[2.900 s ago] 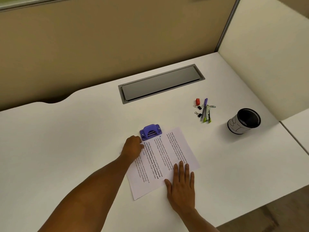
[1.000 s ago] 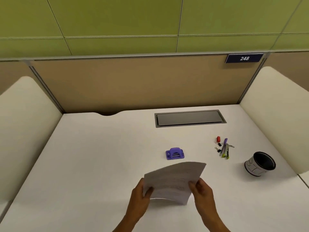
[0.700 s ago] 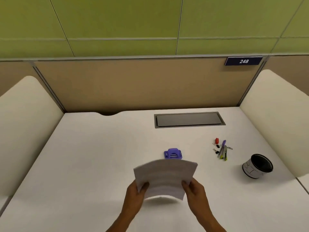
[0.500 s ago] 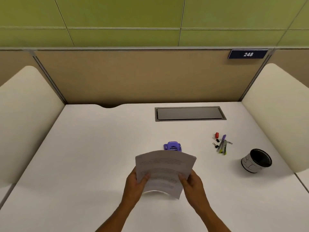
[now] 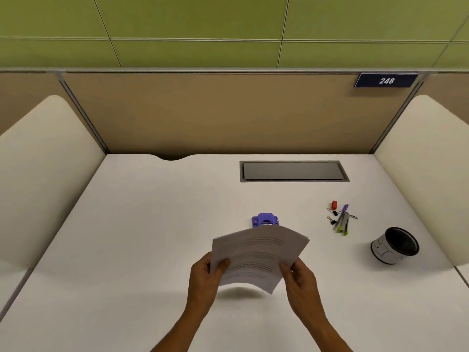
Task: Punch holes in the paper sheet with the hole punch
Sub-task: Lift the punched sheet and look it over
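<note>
Printed paper sheet [image 5: 256,255] bowed upward, lifted clear of the white desk [image 5: 132,237], casting a shadow beneath. Pinched at its left edge by the left hand [image 5: 206,275], at its right edge by the right hand [image 5: 300,280]. Purple hole punch [image 5: 264,219] on the desk just beyond the sheet's far edge. Black-lined cup [image 5: 394,246] tipped to the right; contents not discernible.

Views: one, worn on the person's head.
Facing: forward and down over the white surface [image 5: 142,224], toward the tan partition [image 5: 203,113] and green wall [image 5: 190,21] beyond.
Nearness: forearms enter at the bottom edge; surface fills the lower half.
Lens: wide-angle, edges bowed.
</note>
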Available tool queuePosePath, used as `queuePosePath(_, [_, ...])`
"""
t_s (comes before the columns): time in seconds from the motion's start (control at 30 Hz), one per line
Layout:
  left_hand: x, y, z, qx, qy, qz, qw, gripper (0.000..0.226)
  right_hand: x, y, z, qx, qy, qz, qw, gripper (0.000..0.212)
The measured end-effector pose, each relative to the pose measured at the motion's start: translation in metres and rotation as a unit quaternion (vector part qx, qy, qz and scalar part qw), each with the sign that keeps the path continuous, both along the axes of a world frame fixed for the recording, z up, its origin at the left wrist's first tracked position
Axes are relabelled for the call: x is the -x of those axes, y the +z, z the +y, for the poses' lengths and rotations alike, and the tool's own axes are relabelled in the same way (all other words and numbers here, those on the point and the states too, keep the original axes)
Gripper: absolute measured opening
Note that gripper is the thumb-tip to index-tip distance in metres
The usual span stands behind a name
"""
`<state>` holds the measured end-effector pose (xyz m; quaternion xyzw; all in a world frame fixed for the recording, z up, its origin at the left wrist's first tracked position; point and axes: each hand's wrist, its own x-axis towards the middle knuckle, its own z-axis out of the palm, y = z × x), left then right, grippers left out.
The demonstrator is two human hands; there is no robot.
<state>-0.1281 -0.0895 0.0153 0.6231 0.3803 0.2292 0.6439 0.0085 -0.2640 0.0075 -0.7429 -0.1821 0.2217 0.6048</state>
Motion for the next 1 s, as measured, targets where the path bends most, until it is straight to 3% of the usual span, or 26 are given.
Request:
queuePosePath(0.1, [0.005,-0.012,-0.003,0.019,-0.016,0.035,0.999,0.029,0.006,-0.018,-0.002,0.045,0.046,0.004,0.998,0.028])
queuePosePath(0.23, [0.01,-0.018,-0.001,0.031,0.009,0.054,0.998,0.024,0.008,-0.019,-0.001,0.055,0.031,0.001,0.998,0.027])
queuePosePath(0.4, [0.009,-0.011,0.002,0.018,0.027,0.042,0.999,0.022,0.007,-0.007,-0.002,0.051,-0.001,-0.035,0.998,0.028])
queuePosePath(0.57, [0.007,-0.013,0.001,0.019,-0.003,0.034,0.999,0.032,0.01,-0.015,-0.002,0.063,0.037,-0.014,0.997,0.025])
queuePosePath(0.77, [0.01,-0.014,0.006,0.002,-0.003,0.041,0.999,0.016,0.005,-0.011,0.002,0.066,-0.008,-0.016,0.998,0.023])
queuePosePath(1.0, [0.002,-0.005,0.01,-0.004,0.025,0.012,1.0,0.019,-0.003,-0.003,0.006,0.032,-0.049,0.014,0.998,0.017])
